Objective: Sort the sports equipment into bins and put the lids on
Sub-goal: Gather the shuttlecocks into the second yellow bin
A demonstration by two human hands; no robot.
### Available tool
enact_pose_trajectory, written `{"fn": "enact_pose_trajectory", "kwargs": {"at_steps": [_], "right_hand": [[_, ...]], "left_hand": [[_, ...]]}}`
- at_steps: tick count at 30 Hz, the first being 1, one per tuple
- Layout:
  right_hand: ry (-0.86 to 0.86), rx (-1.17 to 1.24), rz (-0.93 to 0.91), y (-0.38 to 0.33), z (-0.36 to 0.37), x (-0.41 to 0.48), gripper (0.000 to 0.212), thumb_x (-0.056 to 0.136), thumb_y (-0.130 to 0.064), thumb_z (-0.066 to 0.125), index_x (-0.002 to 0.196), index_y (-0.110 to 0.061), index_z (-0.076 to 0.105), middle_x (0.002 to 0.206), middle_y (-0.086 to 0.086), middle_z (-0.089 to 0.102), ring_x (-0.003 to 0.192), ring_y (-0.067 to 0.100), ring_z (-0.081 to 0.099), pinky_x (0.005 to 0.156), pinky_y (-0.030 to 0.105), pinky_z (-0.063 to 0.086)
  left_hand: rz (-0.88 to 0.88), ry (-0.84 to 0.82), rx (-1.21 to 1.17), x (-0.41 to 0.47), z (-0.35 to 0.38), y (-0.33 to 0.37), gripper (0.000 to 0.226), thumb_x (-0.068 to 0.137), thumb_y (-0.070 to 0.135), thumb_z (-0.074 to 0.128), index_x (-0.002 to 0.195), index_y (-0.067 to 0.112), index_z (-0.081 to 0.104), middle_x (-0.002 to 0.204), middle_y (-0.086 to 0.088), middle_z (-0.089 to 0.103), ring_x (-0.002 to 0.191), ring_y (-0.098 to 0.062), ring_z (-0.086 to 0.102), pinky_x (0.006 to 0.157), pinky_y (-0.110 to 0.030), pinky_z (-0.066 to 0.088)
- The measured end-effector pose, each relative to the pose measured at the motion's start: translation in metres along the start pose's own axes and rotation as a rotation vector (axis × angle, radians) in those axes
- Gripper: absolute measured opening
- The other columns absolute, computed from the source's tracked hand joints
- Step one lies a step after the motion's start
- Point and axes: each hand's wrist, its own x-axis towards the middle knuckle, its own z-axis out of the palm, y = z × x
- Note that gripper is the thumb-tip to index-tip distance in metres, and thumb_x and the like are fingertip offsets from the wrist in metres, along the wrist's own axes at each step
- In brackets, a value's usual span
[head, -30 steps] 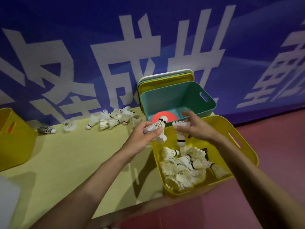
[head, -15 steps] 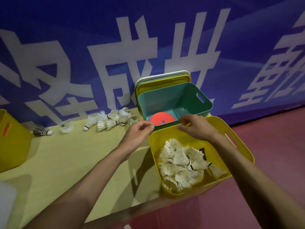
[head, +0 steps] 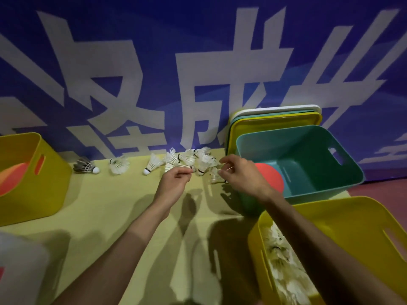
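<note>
white feathered shuttlecocks with cork tips and dark bands lie heaped on a yellow-green table, against the foot of the banner. two more white ones lie apart to the left, and past them a dark-feathered shuttlecock with a white tip. the left hand has thumb and fingers curled, pinching a fanned shuttlecock at the heap's left edge. the right hand pinches a blurred shuttlecock at the heap's right edge.

the banner is blue with very large white chinese characters, cut off by the frame; the middle one looks like 成.

a teal bin stands open at the right with a red-orange disc inside. behind it a stack of lids, white, teal and yellow, leans on the banner. nearest the camera, a yellow bin holds a mass of binned shuttlecocks. at far left a second yellow bin holds something orange-red, only partly seen.
</note>
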Motion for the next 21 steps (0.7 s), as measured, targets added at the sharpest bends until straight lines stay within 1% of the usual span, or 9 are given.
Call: {"fn": "enact_pose_trajectory", "kwargs": {"at_steps": [2,5,8,11,13,15,16,18,21], "right_hand": [[-0.043,0.011,0.037,-0.003,0.023,0.024,0.038,0.089,-0.026,0.06,0.124,-0.013,0.056,0.11,0.004,0.069,0.103,0.023,0.064,0.092,0.034,0.049],[-0.104,0.001,0.115,-0.006,0.056,0.062,0.045,0.088,-0.025,0.061,0.13,-0.013,0.051,0.122,0.008,0.063,0.111,0.026,0.058,0.097,0.036,0.045],[-0.107,-0.021,0.189,0.001,0.08,0.092,0.05,0.085,-0.023,0.062,0.132,-0.014,0.049,0.132,0.01,0.056,0.12,0.028,0.05,0.103,0.04,0.04],[-0.106,-0.033,0.225,0.012,0.095,0.114,0.052,0.086,-0.019,0.063,0.135,-0.012,0.047,0.138,0.013,0.048,0.124,0.029,0.045,0.106,0.041,0.038],[-0.12,-0.033,0.246,0.018,0.102,0.127,0.053,0.088,-0.019,0.063,0.137,-0.012,0.045,0.142,0.012,0.044,0.126,0.028,0.044,0.107,0.042,0.039],[-0.156,-0.044,0.265,0.022,0.11,0.137,0.054,0.09,-0.025,0.061,0.139,-0.014,0.043,0.145,0.01,0.041,0.129,0.027,0.043,0.108,0.04,0.039],[-0.177,-0.051,0.266,0.024,0.113,0.14,0.054,0.091,-0.028,0.06,0.141,-0.016,0.042,0.145,0.01,0.041,0.13,0.027,0.042,0.108,0.039,0.037],[-0.21,-0.034,0.27,0.027,0.121,0.146,0.056,0.091,-0.026,0.06,0.143,-0.02,0.038,0.147,0.009,0.039,0.13,0.026,0.043,0.107,0.038,0.037],[-0.163,-0.053,0.283,0.028,0.127,0.152,0.058,0.09,-0.017,0.061,0.142,-0.022,0.035,0.146,0.008,0.038,0.131,0.025,0.04,0.106,0.036,0.038]], "left_hand": [[-0.037,0.038,0.023,0.023,-0.011,-0.012,0.017,0.089,0.007,0.058,0.094,0.02,0.068,0.098,0.002,0.068,0.088,-0.01,0.059,0.071,-0.014,0.042],[-0.074,0.058,0.097,0.059,-0.028,-0.033,0.021,0.088,0.008,0.056,0.1,0.022,0.066,0.101,0.001,0.067,0.089,-0.01,0.059,0.071,-0.016,0.043],[-0.056,0.02,0.237,0.088,-0.038,-0.049,0.026,0.088,0.009,0.057,0.109,0.02,0.066,0.106,0.006,0.062,0.102,-0.012,0.057,0.081,-0.022,0.04],[0.037,-0.023,0.43,0.116,-0.042,-0.066,0.037,0.084,0.002,0.058,0.119,0.014,0.063,0.121,0.0,0.058,0.118,-0.017,0.052,0.089,-0.013,0.032],[0.121,-0.09,0.555,0.135,-0.041,-0.08,0.046,0.081,-0.001,0.059,0.124,0.012,0.06,0.133,-0.005,0.054,0.128,-0.02,0.046,0.099,-0.012,0.026],[0.174,-0.149,0.673,0.151,-0.041,-0.092,0.051,0.078,0.0,0.061,0.128,0.012,0.057,0.137,-0.005,0.051,0.131,-0.022,0.042,0.109,-0.02,0.025],[0.199,-0.163,0.731,0.158,-0.041,-0.098,0.053,0.077,0.002,0.062,0.128,0.013,0.056,0.136,-0.004,0.051,0.131,-0.023,0.042,0.111,-0.026,0.027],[0.236,-0.172,0.83,0.166,-0.04,-0.106,0.056,0.073,0.007,0.065,0.127,0.018,0.056,0.133,-0.003,0.053,0.129,-0.025,0.043,0.11,-0.035,0.031],[0.187,-0.154,0.879,0.166,-0.039,-0.113,0.063,0.073,0.013,0.069,0.132,0.023,0.049,0.13,-0.002,0.05,0.124,-0.026,0.041,0.105,-0.035,0.03]]}}
